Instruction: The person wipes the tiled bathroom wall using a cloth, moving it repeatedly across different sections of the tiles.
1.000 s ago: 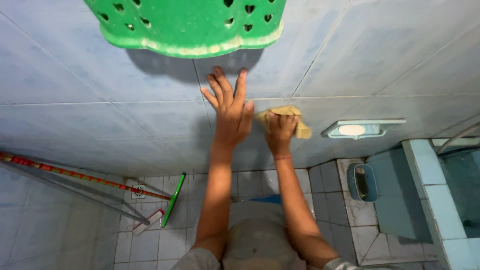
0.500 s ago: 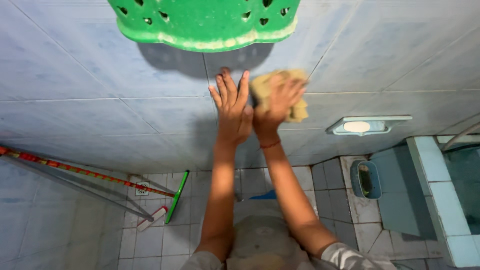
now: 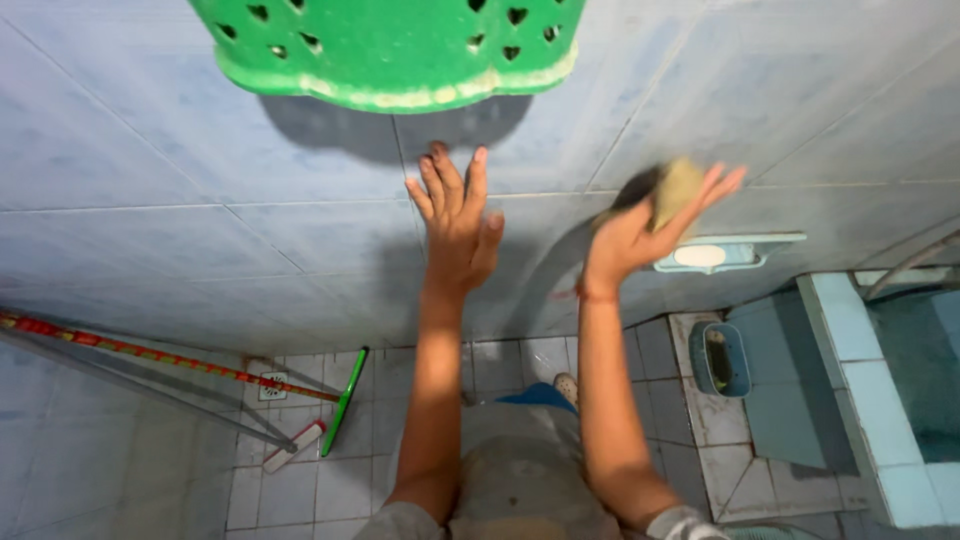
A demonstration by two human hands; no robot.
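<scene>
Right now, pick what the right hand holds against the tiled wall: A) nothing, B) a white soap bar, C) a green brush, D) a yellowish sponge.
D: the right hand presses a yellowish sponge to the tiled wall, while the left hand lies flat and empty.

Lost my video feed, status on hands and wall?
Left hand flat on tiled wall. Right hand holds yellow sponge against it. Green basket above, soap dish beside.
</scene>
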